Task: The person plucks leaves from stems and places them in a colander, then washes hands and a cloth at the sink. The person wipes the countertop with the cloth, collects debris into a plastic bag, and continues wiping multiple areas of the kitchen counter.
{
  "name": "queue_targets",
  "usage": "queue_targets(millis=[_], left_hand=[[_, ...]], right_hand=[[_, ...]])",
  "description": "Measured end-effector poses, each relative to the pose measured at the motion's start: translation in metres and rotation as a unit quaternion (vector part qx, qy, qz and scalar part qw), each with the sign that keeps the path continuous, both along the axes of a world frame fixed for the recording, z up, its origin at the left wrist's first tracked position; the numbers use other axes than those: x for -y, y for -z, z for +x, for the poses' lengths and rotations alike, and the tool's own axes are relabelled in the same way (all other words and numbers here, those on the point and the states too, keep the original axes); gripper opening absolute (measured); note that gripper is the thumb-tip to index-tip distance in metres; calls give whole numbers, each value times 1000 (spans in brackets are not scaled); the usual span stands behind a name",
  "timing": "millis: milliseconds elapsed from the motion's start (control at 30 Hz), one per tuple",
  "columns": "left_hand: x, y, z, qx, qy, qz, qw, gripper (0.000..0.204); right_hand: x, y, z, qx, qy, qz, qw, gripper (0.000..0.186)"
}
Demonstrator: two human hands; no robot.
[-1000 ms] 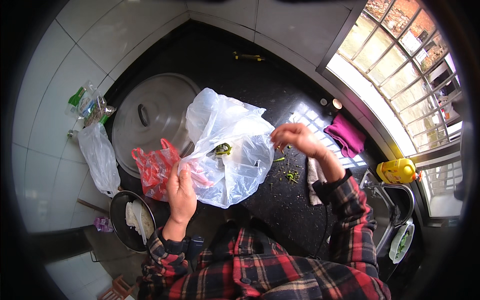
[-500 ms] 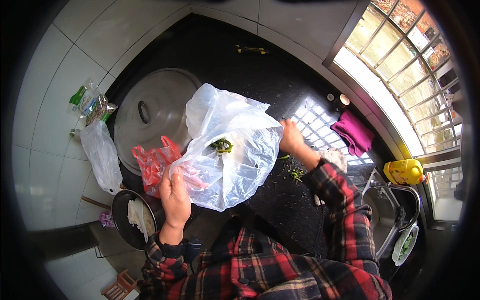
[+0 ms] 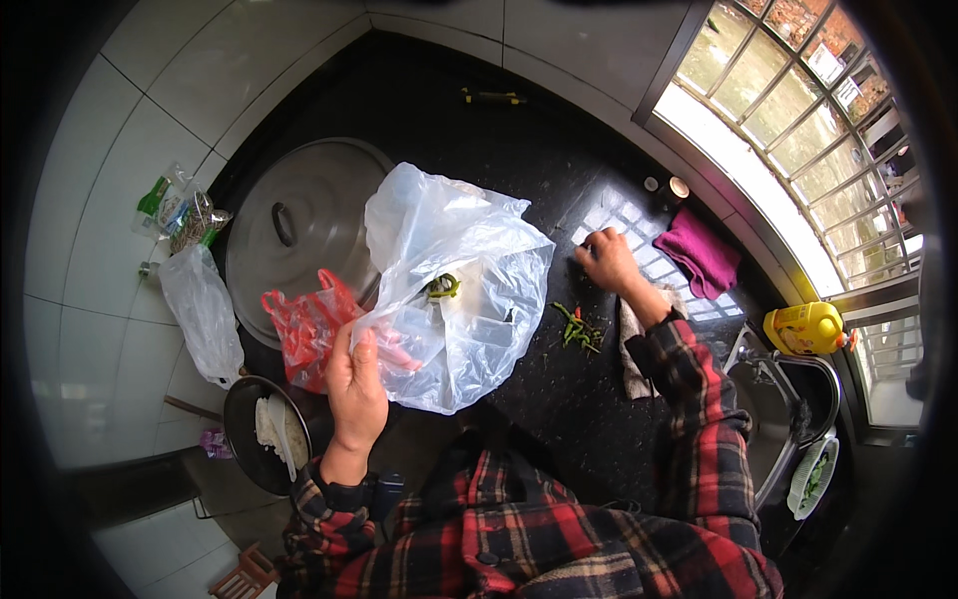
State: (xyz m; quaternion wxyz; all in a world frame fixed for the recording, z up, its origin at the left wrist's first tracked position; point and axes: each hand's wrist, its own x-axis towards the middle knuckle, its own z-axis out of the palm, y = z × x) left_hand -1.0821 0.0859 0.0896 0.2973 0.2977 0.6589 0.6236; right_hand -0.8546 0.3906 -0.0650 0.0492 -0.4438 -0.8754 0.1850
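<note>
My left hand (image 3: 356, 391) is closed on the near-left edge of a translucent white plastic bag (image 3: 459, 344), with green peppers (image 3: 442, 287) visible through its opening. Beside and partly behind the bag lies a crumpled red plastic bag (image 3: 304, 329). My right hand (image 3: 606, 258) is off to the right of the white bag, low over the black counter, its fingers curled together; what they hold, if anything, is hidden. Below it lie loose green pepper pieces with a small red one (image 3: 579, 329), beside a beige cloth (image 3: 636, 367).
Left: large metal lid (image 3: 284, 175), packets (image 3: 180, 210), clear bag (image 3: 200, 314), dark pan (image 3: 238, 429) with pale food and spatula. Right: magenta cloth (image 3: 699, 250), two small round containers (image 3: 669, 192), yellow bottle (image 3: 803, 329), sink (image 3: 768, 439), white basket (image 3: 803, 494) with greens. A yellow-black tool (image 3: 492, 97) lies behind.
My right hand has left the bag's right side and moved up and right over the counter. My left hand stays on the bag. The loose green pieces look shifted.
</note>
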Motion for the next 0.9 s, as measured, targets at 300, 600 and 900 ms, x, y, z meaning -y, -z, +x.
queue_targets(millis=[300,600,900], left_hand=[[-4,1,4,-22,41,-14,999,35],[-9,4,10,-7,47,-4,999,32],[-15,1,21,30,60,13,998,30]], right_hand=[[110,11,29,27,-188,127,974,36],[91,27,25,-160,-5,82,984,26],[112,-98,-57,-352,-78,-129,924,23]])
